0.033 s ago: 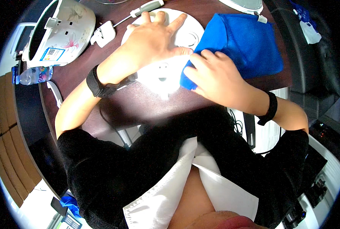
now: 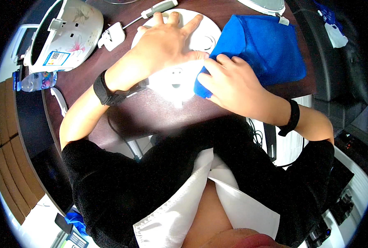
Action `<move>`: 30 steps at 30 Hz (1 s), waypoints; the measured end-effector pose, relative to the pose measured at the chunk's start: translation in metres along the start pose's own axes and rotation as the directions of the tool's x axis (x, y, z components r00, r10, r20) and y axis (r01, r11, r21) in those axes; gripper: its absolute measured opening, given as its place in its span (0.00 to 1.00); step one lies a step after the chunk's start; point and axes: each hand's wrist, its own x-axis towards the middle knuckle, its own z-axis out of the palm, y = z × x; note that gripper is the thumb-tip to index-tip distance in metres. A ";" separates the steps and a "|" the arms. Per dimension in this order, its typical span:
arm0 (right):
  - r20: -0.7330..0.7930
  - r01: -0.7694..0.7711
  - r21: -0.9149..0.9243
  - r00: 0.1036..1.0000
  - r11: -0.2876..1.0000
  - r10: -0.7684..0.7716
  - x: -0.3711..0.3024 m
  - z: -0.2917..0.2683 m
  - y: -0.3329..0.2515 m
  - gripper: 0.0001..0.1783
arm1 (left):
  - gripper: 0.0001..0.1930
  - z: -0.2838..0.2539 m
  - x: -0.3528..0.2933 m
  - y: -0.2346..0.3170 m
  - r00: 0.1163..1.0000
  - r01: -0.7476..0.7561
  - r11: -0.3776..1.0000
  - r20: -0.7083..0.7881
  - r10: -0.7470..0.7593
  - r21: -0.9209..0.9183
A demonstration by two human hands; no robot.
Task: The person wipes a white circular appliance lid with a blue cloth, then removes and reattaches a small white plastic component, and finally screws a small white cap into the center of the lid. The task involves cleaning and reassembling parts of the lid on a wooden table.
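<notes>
A white round plastic base (image 2: 207,32) with a few small holes lies on the dark table, partly washed out by glare. My left hand (image 2: 163,43) is pressed flat on top of it, fingers spread. A blue cloth (image 2: 270,53) covers the base's right edge and spreads over the table to the right. The near corner of that cloth is bunched under the curled fingers of my right hand (image 2: 235,82), which presses it against the base's right side. My left thumb tip almost meets my right knuckles.
Left of the base are a white flower-printed appliance shell (image 2: 78,37), a small white plastic part (image 2: 113,36), a screwdriver (image 2: 161,7), a plastic bottle (image 2: 38,82) and a white curved strip (image 2: 59,101). A round white lid-like piece (image 2: 264,5) lies at the far right.
My right hand and the cloth corner under it have shifted very slightly to the left. My left hand has stayed in place on the base.
</notes>
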 end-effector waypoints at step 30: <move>-0.217 0.010 0.374 0.973 0.927 0.077 0.000 -0.025 0.041 0.17 | 0.42 -0.003 -0.011 0.004 0.996 0.029 0.999 0.080 -0.032 0.041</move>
